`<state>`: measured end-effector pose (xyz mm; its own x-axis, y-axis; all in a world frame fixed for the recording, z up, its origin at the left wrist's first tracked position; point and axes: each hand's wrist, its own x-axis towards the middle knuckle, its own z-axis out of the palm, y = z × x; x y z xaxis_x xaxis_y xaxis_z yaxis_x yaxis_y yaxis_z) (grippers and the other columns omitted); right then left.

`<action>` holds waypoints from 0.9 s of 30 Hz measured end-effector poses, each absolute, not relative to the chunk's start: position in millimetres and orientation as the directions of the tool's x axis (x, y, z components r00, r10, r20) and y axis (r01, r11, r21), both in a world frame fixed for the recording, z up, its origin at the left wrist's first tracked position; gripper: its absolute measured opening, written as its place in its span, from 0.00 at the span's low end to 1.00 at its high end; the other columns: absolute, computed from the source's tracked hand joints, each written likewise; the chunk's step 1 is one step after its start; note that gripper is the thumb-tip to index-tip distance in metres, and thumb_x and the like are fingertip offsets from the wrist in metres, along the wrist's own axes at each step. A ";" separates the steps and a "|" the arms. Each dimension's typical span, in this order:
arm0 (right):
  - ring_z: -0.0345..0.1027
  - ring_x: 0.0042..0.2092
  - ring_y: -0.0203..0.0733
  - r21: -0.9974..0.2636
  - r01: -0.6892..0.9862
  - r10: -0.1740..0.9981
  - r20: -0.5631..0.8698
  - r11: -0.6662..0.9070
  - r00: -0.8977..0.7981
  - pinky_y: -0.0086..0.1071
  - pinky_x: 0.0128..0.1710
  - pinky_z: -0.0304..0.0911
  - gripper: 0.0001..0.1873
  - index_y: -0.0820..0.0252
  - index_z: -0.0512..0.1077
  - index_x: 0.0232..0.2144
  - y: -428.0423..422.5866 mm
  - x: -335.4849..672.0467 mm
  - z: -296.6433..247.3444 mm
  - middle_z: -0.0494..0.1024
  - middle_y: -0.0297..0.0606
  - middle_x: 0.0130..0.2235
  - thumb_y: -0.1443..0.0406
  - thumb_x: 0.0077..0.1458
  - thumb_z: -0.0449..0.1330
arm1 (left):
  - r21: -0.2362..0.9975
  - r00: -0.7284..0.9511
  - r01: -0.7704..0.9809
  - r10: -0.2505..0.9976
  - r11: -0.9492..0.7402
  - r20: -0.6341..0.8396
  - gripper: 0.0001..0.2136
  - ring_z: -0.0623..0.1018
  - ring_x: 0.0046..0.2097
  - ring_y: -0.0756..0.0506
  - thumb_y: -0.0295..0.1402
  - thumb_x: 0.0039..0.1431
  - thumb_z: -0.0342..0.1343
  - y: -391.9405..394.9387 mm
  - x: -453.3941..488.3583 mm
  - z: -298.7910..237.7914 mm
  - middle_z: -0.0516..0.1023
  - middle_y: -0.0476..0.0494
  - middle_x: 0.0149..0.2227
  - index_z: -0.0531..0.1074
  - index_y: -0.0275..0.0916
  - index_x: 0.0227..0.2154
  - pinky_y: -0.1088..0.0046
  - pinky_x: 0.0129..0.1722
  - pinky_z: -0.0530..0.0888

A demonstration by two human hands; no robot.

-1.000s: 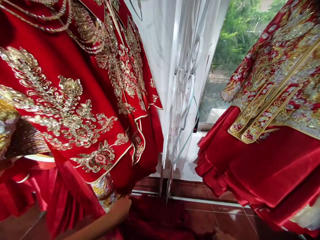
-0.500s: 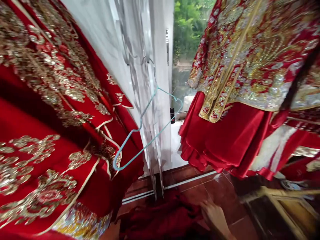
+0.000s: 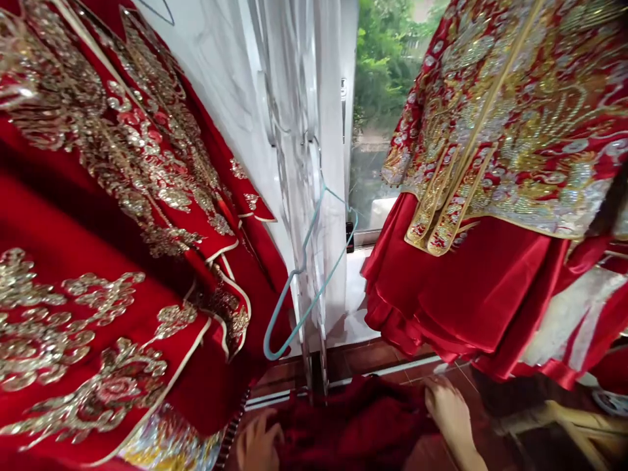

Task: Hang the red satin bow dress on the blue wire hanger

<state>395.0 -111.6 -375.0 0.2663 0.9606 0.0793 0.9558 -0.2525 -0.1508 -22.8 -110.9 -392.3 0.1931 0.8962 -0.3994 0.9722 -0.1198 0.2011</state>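
Here, the dark red garment (image 3: pixel 350 425) stretches, long axis side to side, between the right hand (image 3: pixel 450 413), pinching its right edge, and the left hand (image 3: pixel 259 443), curled at its left edge (whether gripping, I cannot tell). Beyond hangs a blue hanger (image 3: pixel 279 307).

- Hands: two, one left (image 3: pixel 259 442) and one right (image 3: pixel 449 413)
- Dark red cloth (image 3: pixel 353 425) between the hands: one piece
- Blue hanger (image 3: pixel 332 273): one
- Window (image 3: pixel 380 176): one
- Gold-stitched red jacket (image 3: pixel 520 150) at right, mostly in view: one
- Long rounded tabs on that jacket's front: two, a left tab (image 3: pixel 426 212) and a right tab (image 3: pixel 449 229)
- Small black box (image 3: pixel 349 237) by the window: one
- Sequined red clothes (image 3: pixel 98 222) at left: overlapping, number unclear
- White metal bars (image 3: pixel 267 108): too tangled to count
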 end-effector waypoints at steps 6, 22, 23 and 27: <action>0.80 0.43 0.46 -0.349 0.916 0.979 -0.020 -0.198 0.204 0.32 0.32 0.70 0.21 0.52 0.79 0.31 -111.7 381.2 -402.4 0.84 0.40 0.44 0.69 0.58 0.46 | 0.538 0.155 0.835 0.891 0.113 -0.427 0.14 0.79 0.48 0.44 0.22 0.46 0.40 -128.5 17.7 -376.2 0.77 0.41 0.42 0.68 0.43 0.28 0.66 0.51 0.74; 0.78 0.36 0.46 -0.555 0.832 0.831 0.470 0.017 0.297 0.32 0.25 0.69 0.19 0.54 0.80 0.36 -119.8 368.3 -443.1 0.83 0.42 0.43 0.58 0.59 0.49 | 0.357 -0.188 0.817 0.794 0.453 -0.579 0.05 0.83 0.46 0.32 0.27 0.46 0.50 -140.8 -23.6 -422.5 0.81 0.37 0.32 0.62 0.43 0.19 0.56 0.48 0.73; 0.77 0.36 0.46 -0.511 0.859 0.819 0.503 0.024 0.277 0.32 0.26 0.69 0.19 0.54 0.80 0.35 -120.2 371.5 -444.5 0.83 0.42 0.42 0.57 0.59 0.50 | 0.367 -0.209 0.805 0.802 0.466 -0.560 0.06 0.82 0.47 0.33 0.28 0.48 0.50 -141.6 -28.3 -422.2 0.81 0.37 0.33 0.62 0.42 0.20 0.57 0.49 0.73; 0.74 0.38 0.47 -0.531 0.846 0.839 0.438 -0.049 0.323 0.34 0.33 0.68 0.18 0.55 0.77 0.26 -118.7 379.9 -439.6 0.81 0.45 0.38 0.55 0.56 0.50 | 0.505 -0.211 0.723 0.847 0.471 -0.488 0.09 0.83 0.42 0.39 0.30 0.52 0.47 -138.1 -41.2 -415.6 0.80 0.40 0.30 0.60 0.42 0.18 0.66 0.48 0.75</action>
